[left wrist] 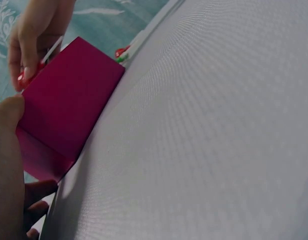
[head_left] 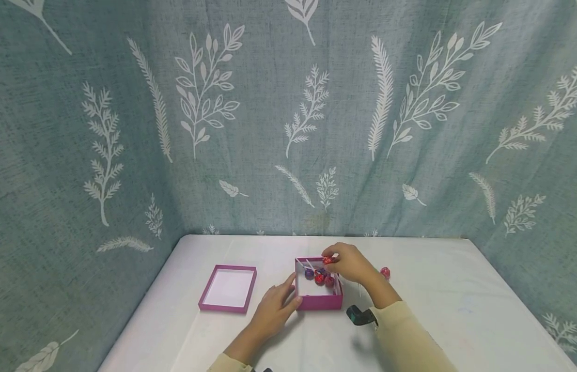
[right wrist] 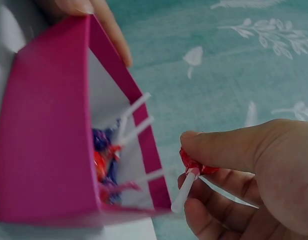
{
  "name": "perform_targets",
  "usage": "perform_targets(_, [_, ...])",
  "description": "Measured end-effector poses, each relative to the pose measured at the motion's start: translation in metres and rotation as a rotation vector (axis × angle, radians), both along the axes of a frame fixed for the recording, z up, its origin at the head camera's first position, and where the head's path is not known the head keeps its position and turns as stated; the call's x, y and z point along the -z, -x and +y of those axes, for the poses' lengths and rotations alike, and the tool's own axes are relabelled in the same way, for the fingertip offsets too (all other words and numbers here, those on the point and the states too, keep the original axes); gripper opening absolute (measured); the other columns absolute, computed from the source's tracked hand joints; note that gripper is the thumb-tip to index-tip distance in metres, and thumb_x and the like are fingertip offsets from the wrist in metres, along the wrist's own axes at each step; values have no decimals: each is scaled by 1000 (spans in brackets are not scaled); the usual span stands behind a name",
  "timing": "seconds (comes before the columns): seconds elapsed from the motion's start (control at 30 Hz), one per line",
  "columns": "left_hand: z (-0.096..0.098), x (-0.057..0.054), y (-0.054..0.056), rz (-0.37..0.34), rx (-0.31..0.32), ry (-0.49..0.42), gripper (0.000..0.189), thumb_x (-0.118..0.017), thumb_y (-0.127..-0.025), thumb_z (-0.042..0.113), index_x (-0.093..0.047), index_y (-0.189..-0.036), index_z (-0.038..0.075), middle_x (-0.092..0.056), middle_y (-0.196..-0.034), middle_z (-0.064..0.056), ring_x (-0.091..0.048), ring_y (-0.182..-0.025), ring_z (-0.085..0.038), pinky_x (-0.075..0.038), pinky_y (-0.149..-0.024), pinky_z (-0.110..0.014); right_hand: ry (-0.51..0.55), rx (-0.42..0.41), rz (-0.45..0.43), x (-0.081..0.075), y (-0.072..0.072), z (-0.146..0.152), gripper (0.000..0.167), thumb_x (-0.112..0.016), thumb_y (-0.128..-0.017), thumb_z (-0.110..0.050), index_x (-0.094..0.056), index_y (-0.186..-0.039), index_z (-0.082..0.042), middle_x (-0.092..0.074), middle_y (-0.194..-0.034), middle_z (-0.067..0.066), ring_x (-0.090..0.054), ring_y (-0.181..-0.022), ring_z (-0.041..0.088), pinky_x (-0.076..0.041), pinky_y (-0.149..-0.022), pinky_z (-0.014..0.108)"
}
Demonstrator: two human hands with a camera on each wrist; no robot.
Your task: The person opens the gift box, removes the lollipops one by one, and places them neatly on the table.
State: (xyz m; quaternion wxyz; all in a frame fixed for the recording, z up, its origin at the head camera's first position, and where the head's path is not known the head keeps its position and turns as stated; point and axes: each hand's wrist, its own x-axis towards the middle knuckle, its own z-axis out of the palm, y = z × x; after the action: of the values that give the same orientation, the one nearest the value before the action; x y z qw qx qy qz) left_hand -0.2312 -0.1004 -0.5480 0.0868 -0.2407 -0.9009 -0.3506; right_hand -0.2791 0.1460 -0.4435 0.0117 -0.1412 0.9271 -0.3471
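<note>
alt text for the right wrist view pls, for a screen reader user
The right hand pinches a red-wrapped lollipop beside the open pink box, which holds more lollipops with white sticks. Left-hand fingertips touch the box's far wall.

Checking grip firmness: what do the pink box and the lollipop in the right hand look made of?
The pink box looks like matte cardboard: thin flat walls, white inside. The lollipop pinched by the right hand has a crinkly, shiny red wrapper, probably foil or plastic, and a smooth white stick, paper or plastic.
</note>
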Motion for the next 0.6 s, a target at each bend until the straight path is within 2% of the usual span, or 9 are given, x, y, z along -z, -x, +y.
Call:
perform_targets(0.17, [0,1,0,1,5,-4,65,-44,-100,52,-32,-153,17,-59,-133,-5,-48,-130,-26,-23,-113,-54,22,49,-14,-2,0,18,27,-76,-84,-8,-71,-110,-8,-66,-109,2,-63,-93,21,-56,-74,39])
perform_targets(0.33, [-1,0,0,2,10,-19,64,-46,-100,49,-32,-153,16,-59,-133,-6,-49,-129,-26,-23,-113,-56,23,81,-19,2,1,36,29,-75,-85,-9,-70,-113,-7,-66,-106,1,-63,-93,20,-56,-74,37])
perform_targets(0.6, [-1,-1,0,-38,10,-11,66,-45,-99,53,-30,-154,18,-58,-134,-5,-45,-132,-26,-20,-114,-54,45,139,-36,3,-3,63,28,-73,-86,-7,-68,-114,-6,-66,-102,3,-64,-93,22,-56,-72,37])
